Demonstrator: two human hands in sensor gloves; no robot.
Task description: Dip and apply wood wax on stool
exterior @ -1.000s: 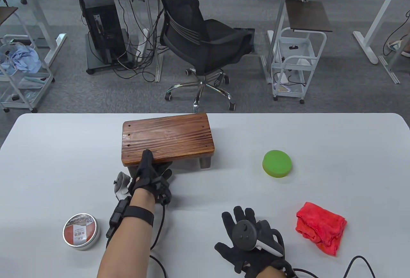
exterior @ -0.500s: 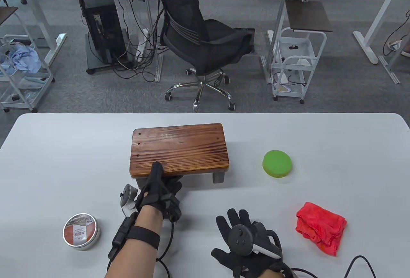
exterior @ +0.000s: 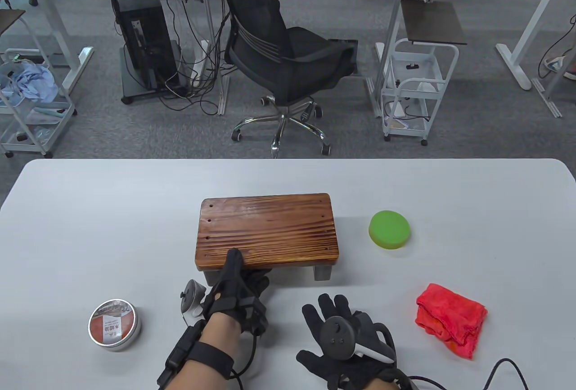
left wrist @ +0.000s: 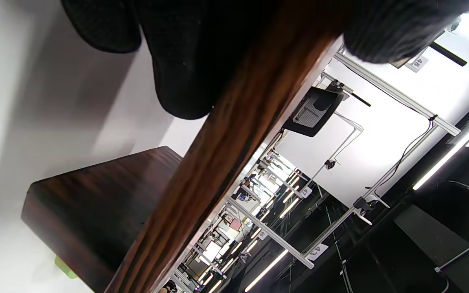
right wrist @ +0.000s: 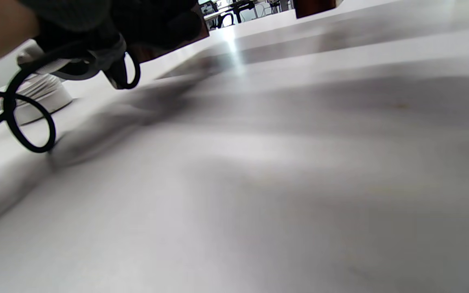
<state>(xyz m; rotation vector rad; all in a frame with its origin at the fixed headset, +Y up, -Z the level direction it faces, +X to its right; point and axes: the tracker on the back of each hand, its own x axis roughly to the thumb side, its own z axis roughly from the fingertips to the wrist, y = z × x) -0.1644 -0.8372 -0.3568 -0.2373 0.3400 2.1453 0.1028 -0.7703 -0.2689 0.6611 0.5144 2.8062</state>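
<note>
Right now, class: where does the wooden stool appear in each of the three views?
Table view: stool at table centre, left hand gripping its near edge.
Left wrist view: stool running diagonally, close up.
Right wrist view: only its dark leg, top edge.
Shared landmark: the white table.

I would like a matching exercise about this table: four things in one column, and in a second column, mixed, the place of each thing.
Things:
1. stool
2. wax tin
3. green sponge
4. red cloth

Places:
a. near right of the table, beside the right hand
b. near left of the table, lid on
c. middle of the table, its near edge gripped by the left hand
d. right of the stool, apart from it

Pairs: 1-c, 2-b, 3-d, 4-a
</note>
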